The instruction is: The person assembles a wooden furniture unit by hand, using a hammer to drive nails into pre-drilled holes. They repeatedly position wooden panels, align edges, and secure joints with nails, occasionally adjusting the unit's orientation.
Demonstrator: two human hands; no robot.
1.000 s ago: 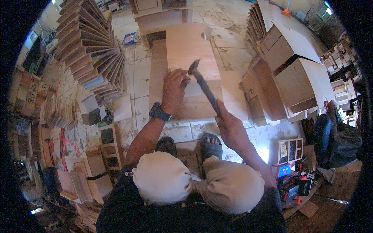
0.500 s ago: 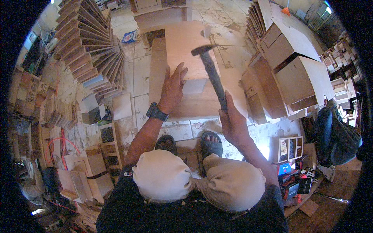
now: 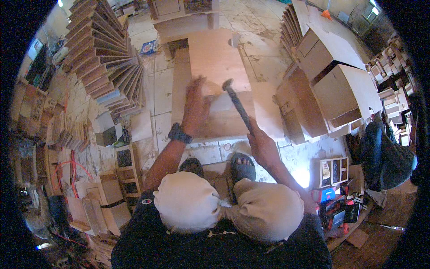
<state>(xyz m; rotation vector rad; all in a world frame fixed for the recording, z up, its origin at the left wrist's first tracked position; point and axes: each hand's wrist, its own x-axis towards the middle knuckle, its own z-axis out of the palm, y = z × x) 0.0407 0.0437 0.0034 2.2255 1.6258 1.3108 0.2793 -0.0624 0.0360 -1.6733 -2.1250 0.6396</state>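
Note:
My right hand is wrapped round the handle of a hammer. The hammer's head is over the lower part of a light wooden panel with a notch near its far right corner. My left hand, with a dark watch on the wrist, is over the panel's near left side; motion smears its fingers, and I cannot tell if it touches. Between the hands shows a small pale flat piece. Under the panel is a wider brown wooden surface, sticking out on the left.
Fanned wooden boxes or panels stack high at far left. Large wooden boxes stand at right, a small compartmented box nearer. Someone in dark clothes is at far right. My sandalled feet are just this side of the work.
The hammer head has dropped nearer the panel, and my right hand has shifted slightly left. My left hand, flat with spread fingers before, has moved a little and is now blurred.

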